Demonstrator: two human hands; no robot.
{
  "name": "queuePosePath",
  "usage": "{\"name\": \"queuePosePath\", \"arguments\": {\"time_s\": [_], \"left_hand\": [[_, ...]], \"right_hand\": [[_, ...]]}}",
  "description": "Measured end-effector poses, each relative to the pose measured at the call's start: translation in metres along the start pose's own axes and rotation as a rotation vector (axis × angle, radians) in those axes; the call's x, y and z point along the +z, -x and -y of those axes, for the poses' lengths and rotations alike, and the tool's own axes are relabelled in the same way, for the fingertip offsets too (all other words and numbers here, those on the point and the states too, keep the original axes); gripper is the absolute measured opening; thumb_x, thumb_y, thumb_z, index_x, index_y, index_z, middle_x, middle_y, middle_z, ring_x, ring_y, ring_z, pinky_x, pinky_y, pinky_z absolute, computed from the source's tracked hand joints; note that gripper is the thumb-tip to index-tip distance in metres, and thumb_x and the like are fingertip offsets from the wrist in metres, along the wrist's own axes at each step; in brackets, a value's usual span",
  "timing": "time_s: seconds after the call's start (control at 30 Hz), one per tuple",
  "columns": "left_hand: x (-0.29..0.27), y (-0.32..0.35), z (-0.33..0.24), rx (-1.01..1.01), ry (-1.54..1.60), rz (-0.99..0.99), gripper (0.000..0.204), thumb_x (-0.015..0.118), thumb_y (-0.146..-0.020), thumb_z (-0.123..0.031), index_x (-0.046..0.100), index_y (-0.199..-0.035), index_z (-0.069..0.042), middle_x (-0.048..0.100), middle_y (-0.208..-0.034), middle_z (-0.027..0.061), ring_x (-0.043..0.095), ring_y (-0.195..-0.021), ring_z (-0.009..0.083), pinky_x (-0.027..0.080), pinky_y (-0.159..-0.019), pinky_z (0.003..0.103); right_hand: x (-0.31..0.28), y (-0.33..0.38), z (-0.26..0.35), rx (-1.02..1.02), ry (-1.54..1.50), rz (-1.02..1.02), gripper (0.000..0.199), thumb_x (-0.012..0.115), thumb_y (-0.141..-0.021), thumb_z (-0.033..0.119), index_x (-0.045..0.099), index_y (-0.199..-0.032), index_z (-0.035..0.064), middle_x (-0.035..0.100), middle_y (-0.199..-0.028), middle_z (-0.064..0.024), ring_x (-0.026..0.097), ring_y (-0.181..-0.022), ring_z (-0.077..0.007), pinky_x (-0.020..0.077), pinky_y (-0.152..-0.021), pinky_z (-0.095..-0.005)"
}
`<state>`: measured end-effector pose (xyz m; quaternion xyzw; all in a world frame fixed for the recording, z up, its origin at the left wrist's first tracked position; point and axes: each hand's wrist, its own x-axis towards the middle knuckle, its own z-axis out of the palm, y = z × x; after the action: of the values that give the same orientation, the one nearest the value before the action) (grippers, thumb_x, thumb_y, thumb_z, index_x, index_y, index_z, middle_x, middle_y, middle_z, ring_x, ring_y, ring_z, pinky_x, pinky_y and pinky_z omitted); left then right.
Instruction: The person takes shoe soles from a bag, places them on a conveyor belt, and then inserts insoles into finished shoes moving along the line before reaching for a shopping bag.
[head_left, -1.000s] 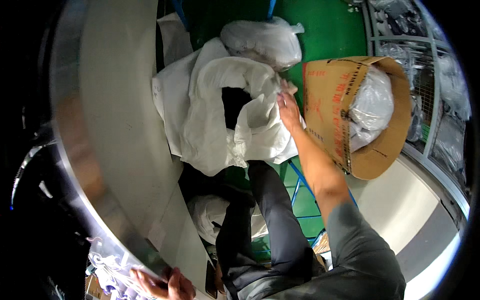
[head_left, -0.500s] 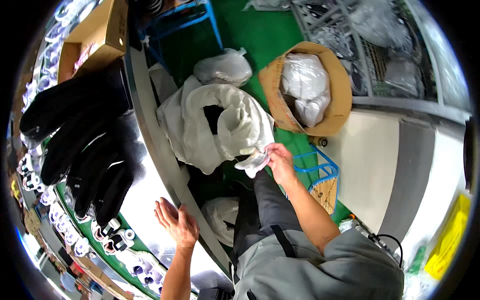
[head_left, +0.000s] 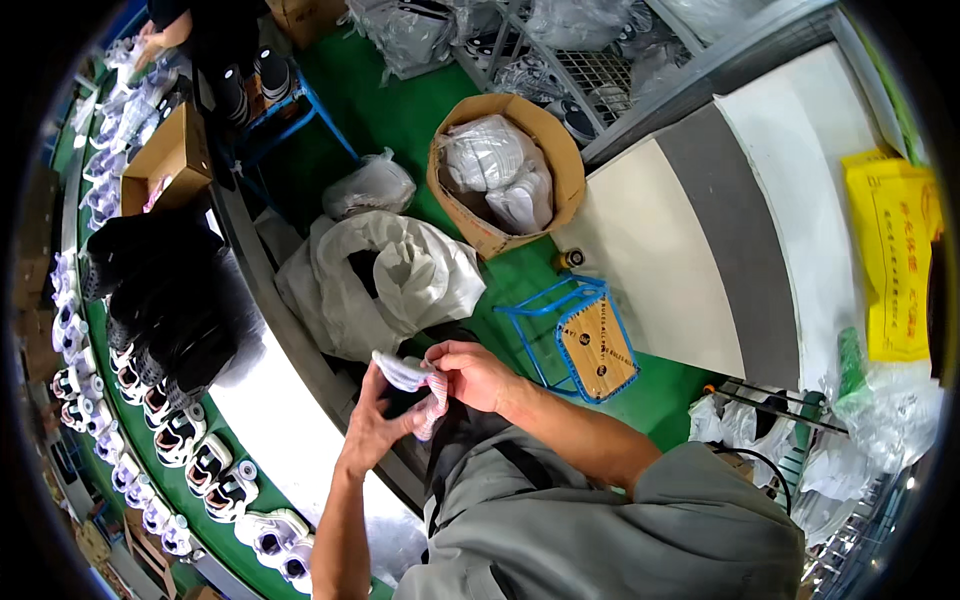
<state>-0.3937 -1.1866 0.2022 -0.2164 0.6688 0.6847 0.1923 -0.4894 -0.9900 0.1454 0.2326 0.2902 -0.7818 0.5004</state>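
Thin, bent white-and-pink pieces that look like shoe insoles (head_left: 402, 372) are held in front of my body, between my two hands. My left hand (head_left: 374, 425) is closed round their left side, with the thumb underneath. At the upper right edge, my right hand (head_left: 475, 376) pinches them with its fingertips. How many pieces there are I cannot tell. Just beyond my hands lies a big white sack (head_left: 420, 275), its mouth rolled open and dark inside.
On my left, a metal worktop (head_left: 285, 440) bears black shoe pieces (head_left: 165, 290). Beyond it, several shoes (head_left: 205, 465) stand on a green conveyor. A carton (head_left: 575, 190) holds plastic-wrapped white items. A blue-framed stool (head_left: 597, 345) stands to the right. Another person's arm (head_left: 172, 35) shows at the top left.
My left hand has left the worktop edge and now holds the insoles too. My right hand has brought them nearer my body and leftward. The view has turned to the right.
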Motion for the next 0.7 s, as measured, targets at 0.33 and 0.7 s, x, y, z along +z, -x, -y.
{"name": "queuePosePath", "arguments": {"time_s": [0.33,0.7], "left_hand": [[0.051,0.022,-0.015,0.075,0.326,0.126,0.065,0.084,-0.079,-0.018,0.054,-0.132,0.004,0.065,-0.113,0.0072,0.060,-0.103,0.0144,0.048,-0.096,0.031],[0.049,0.033,-0.015,0.114,0.590,-0.280,0.021,0.063,-0.098,-0.018,0.070,-0.103,0.001,0.070,-0.089,0.0053,0.064,-0.077,0.0108,0.052,-0.070,0.026]], "right_hand": [[0.012,0.049,-0.001,0.212,0.074,0.073,0.031,0.046,-0.085,-0.005,0.060,-0.112,-0.0020,0.064,-0.103,-0.0124,0.064,-0.093,-0.0222,0.0539,-0.086,-0.0373],[0.010,0.062,-0.015,-0.446,0.862,0.040,0.064,0.068,-0.094,0.031,0.038,-0.142,-0.0008,0.064,-0.117,-0.0151,0.062,-0.109,-0.0206,0.0499,-0.093,-0.0332]]}}
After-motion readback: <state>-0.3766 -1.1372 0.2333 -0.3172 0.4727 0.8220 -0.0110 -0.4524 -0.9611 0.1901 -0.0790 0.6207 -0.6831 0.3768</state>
